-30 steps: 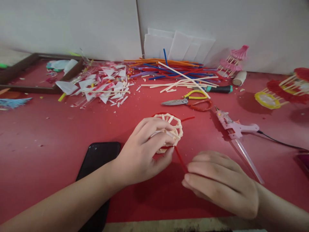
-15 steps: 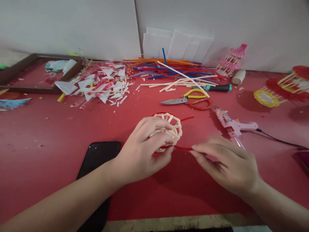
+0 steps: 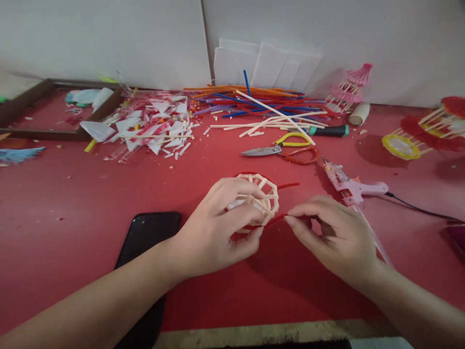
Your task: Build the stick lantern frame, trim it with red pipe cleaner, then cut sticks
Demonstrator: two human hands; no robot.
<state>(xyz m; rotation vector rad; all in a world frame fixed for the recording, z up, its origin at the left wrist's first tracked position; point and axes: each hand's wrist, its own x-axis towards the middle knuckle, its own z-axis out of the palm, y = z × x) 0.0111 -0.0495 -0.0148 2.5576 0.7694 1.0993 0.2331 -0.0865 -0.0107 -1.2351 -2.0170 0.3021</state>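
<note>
My left hand [image 3: 221, 228] is closed around a round frame of pale wooden sticks [image 3: 275, 196], its fingers covering the near side. A red pipe cleaner [image 3: 278, 220] runs along the frame's rim, and its other end sticks out on the far right side. Between thumb and forefinger, my right hand [image 3: 332, 237] pinches the near end of this pipe cleaner, just right of the frame. How the pipe cleaner is fixed under my left fingers is hidden.
Scissors [image 3: 261, 151] lie beyond the frame; a pink glue gun [image 3: 354, 189] with a cord lies to the right. A black phone [image 3: 152, 237] is beside my left forearm. Behind are pipe cleaners [image 3: 232, 99], scraps [image 3: 152, 126] and a stick model [image 3: 401, 146].
The stick frame has shifted slightly right and turned a little in my left hand. My right hand has drawn the pipe cleaner's near end slightly upward.
</note>
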